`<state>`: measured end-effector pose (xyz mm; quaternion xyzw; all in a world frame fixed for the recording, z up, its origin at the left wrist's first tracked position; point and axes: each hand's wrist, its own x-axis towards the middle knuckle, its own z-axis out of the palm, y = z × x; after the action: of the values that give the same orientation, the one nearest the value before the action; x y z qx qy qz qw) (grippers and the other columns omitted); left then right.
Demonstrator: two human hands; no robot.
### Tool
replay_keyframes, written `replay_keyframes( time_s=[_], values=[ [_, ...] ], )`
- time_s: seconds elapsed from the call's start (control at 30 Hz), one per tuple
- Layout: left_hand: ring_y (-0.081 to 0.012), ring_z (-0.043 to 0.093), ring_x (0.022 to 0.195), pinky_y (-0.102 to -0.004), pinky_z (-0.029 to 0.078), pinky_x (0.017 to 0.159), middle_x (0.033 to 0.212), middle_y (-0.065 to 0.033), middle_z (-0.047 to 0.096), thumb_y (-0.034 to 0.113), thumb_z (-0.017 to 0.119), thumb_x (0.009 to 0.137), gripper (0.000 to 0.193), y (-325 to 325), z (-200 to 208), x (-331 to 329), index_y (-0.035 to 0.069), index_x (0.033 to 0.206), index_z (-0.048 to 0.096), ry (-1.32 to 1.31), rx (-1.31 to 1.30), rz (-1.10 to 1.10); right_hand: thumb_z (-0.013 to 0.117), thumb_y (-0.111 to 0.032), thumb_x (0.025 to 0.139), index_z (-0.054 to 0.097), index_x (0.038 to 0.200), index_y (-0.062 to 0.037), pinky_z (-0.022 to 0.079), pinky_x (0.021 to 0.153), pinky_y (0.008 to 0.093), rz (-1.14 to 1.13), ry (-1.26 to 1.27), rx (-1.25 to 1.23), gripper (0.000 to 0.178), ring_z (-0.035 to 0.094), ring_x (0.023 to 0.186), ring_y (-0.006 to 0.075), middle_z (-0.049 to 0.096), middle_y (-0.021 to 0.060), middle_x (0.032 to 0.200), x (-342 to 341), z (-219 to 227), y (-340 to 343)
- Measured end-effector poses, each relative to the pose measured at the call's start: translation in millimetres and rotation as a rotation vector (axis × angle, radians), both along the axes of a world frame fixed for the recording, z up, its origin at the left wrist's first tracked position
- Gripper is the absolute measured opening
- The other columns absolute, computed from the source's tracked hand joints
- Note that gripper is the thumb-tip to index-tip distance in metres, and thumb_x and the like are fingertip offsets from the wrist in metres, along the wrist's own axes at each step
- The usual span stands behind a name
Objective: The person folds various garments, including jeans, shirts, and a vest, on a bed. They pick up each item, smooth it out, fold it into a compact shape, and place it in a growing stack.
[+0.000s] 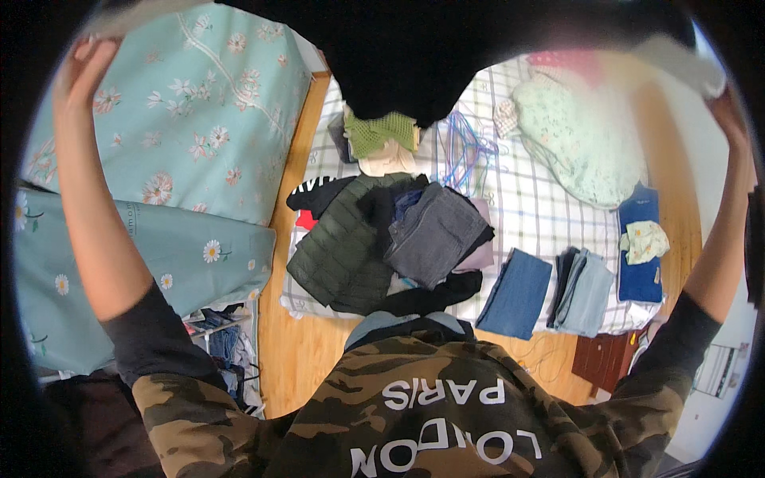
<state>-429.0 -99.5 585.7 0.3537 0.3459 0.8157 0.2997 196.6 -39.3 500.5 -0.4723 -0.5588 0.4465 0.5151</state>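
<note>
Both arms are raised wide, and a black garment (398, 56) stretches across the top of the head view. Its middle hangs down over the far end of the bed. My left hand (86, 70), at the upper left, is closed with fingers curled at one pale end of the garment. At the upper right rim, my right hand (727, 115) grips the other pale end, its fingers mostly hidden. Below lies a clothes pile with a dark green quilted jacket (341, 243) and folded dark grey trousers (434, 235). What kind of garment I hold cannot be made out.
The checked bed (470, 307) bears folded jeans (518, 293), light-blue jeans (586, 291), several hangers (470, 155), a green knitted item (381, 134) and a pale green floral garment (578, 139). A floral-covered wardrobe (199, 103) stands left. Wooden floor (299, 350) runs between.
</note>
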Motion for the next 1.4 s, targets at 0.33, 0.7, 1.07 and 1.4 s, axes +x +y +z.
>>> replay_keyframes(
  time_s=[0.33, 0.7, 1.07, 1.4],
  values=[
    [-0.0207, 0.048, 0.102, -0.0393, 0.035, 0.093, 0.104, -0.0059, 0.053, 0.003, 0.065, 0.073, 0.025, -239.3, -234.1, 44.0, 0.008, 0.093, 0.051, -0.064, -0.423, -0.113, 0.065, -0.012, 0.072, 0.051, 0.109, -0.0012, 0.045, 0.082, 0.0280, -0.122, 0.016, -0.365, 0.041, 0.056, 0.093, 0.0181, 0.057, 0.0108, 0.104, 39.4, -99.6, -174.3],
    [-0.0191, 0.050, 0.091, -0.0302, 0.039, 0.083, 0.094, -0.0052, 0.054, 0.005, 0.062, 0.071, 0.022, -287.5, -365.9, 32.5, 0.005, 0.091, 0.053, -0.137, -0.978, -0.358, 0.057, -0.003, 0.070, 0.055, 0.099, -0.0022, 0.045, 0.073, 0.0242, 0.073, 0.092, -1.007, 0.029, 0.056, 0.081, 0.0138, 0.058, 0.0056, 0.091, 66.5, -223.0, -212.3],
    [-0.0165, 0.052, 0.090, -0.0321, 0.040, 0.085, 0.108, -0.0035, 0.054, 0.025, 0.060, 0.080, 0.047, -37.9, -535.9, 60.5, 0.015, 0.123, 0.043, -0.164, -1.370, -0.155, 0.050, -0.018, 0.086, 0.040, 0.125, -0.0067, 0.034, 0.094, 0.0373, -0.195, 0.013, -0.813, 0.042, 0.050, 0.105, 0.0203, 0.050, 0.0099, 0.117, 50.9, -419.3, 9.2],
    [-0.0299, 0.032, 0.122, -0.0444, 0.032, 0.094, 0.135, -0.0156, 0.030, 0.044, 0.066, 0.073, 0.087, -124.6, -657.9, 199.9, 0.005, 0.136, 0.020, -0.130, -1.758, -0.437, 0.067, -0.045, 0.072, 0.015, 0.138, -0.0210, 0.025, 0.096, 0.0543, -0.273, 0.274, -1.525, 0.086, 0.029, 0.124, 0.0281, 0.028, 0.0094, 0.136, -22.4, -595.4, -144.5]
  ],
)
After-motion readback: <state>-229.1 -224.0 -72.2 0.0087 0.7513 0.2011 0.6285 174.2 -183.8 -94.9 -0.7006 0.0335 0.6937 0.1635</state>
